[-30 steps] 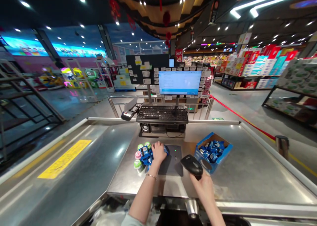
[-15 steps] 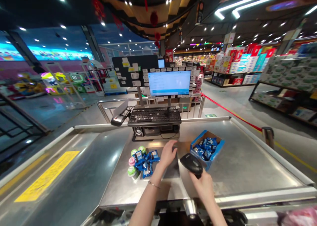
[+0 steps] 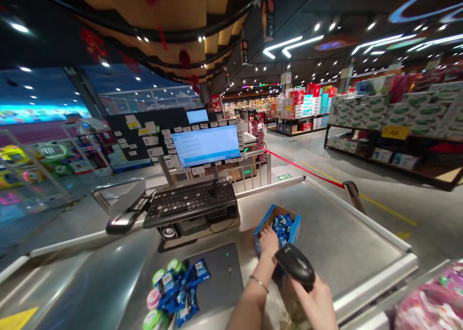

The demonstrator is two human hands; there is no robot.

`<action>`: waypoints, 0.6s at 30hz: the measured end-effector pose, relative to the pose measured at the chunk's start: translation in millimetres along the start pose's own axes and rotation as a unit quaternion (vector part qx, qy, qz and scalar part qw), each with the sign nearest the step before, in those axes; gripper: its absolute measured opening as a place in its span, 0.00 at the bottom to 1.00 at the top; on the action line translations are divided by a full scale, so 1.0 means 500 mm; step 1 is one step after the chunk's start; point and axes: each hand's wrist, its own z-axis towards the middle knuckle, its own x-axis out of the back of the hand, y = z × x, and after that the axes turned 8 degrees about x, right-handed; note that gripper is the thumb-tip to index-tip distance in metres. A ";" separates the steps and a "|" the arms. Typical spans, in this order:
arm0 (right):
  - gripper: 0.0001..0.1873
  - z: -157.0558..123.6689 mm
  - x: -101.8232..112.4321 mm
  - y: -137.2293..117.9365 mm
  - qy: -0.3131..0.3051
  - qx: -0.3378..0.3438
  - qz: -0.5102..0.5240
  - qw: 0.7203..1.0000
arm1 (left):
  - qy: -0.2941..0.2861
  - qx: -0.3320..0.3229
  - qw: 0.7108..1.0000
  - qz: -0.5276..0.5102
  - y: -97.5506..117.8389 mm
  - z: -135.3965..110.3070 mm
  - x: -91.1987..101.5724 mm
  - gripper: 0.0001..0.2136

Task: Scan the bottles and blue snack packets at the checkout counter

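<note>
The left hand [image 3: 268, 240] has moved off the dark scanning plate [image 3: 217, 277] and now reaches into the cardboard box [image 3: 261, 228] of blue packets [image 3: 282, 228], near the far side of the steel table [image 3: 343, 238]. Its fingers [image 3: 269, 233] sink in at the box's near edge, their tips hidden, so whether they are apart or closed on a packet I cannot tell. The right hand [image 3: 314, 303] stays clamped around a handheld barcode scanner [image 3: 294, 264], which partly blocks the box. Left of the plate, a heap of foil packets [image 3: 190, 291] and round tubs [image 3: 155, 320] runs off the bottom edge of the view.
</note>
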 end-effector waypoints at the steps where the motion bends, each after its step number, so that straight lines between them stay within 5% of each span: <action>1: 0.27 0.000 -0.001 0.011 0.008 -0.004 0.004 1.000 | -0.002 0.013 1.000 0.013 0.006 0.007 -0.009 0.21; 4: 0.29 0.000 -0.002 0.045 0.026 -0.020 0.013 0.999 | -0.018 0.035 0.998 0.039 0.010 0.015 -0.031 0.18; 10: 0.31 0.016 0.009 0.091 -0.032 -0.077 -0.015 0.996 | -0.036 0.044 0.997 0.052 0.000 -0.006 -0.048 0.20; 14: 0.30 0.020 0.019 0.091 -0.018 -0.079 -0.019 0.997 | -0.048 0.033 0.998 0.038 0.005 -0.021 -0.029 0.29; 18: 0.30 0.015 0.021 0.074 0.017 -0.054 -0.035 0.998 | 0.023 -0.027 0.999 -0.039 0.001 -0.047 0.016 0.32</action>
